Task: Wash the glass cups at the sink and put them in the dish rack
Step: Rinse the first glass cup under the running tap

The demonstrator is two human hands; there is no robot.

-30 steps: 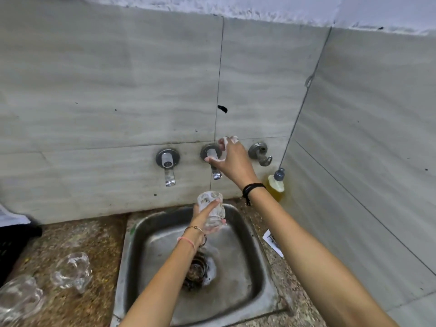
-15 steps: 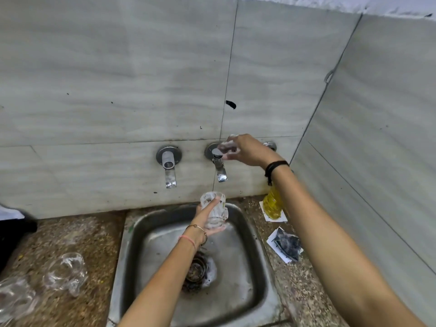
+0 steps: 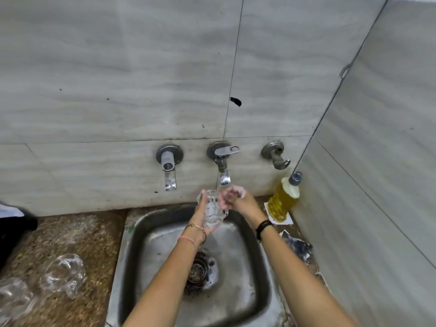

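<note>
Water on, rinsing started
Right hand (image 3: 238, 199) came down from the tap (image 3: 223, 166) to the glass cup (image 3: 212, 210); grip unclear. Left hand (image 3: 200, 217) held it.

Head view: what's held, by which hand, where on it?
The left hand grips the clear faceted glass cup round its lower side wall. The right hand has curled fingers at the cup's rim; whether they grip cannot be told.
</note>
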